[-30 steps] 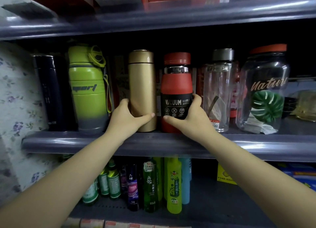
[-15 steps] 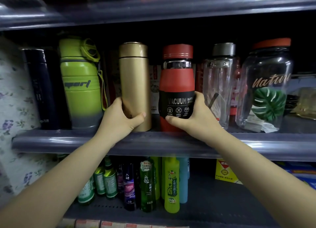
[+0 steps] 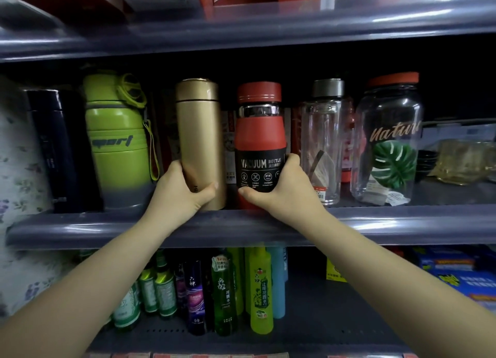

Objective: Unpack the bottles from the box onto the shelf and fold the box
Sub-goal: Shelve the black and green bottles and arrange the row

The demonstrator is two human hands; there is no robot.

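A gold flask point(image 3: 200, 132) and a red vacuum bottle point(image 3: 259, 137) with a black label stand upright side by side on the middle grey shelf point(image 3: 402, 223). My left hand point(image 3: 182, 194) grips the gold flask low down, thumb across its front. My right hand point(image 3: 284, 191) grips the base of the red bottle, fingers round its right side. No box is in view.
On the same shelf stand a dark box point(image 3: 56, 148) and a green sport bottle point(image 3: 118, 140) to the left, and a clear bottle point(image 3: 324, 143) and a large clear jar point(image 3: 389, 143) to the right. Several small bottles point(image 3: 222, 290) fill the shelf below.
Both hands stay on their bottles. The view has shifted slightly, and the gold flask and red bottle stay upright with about the same gap between them.
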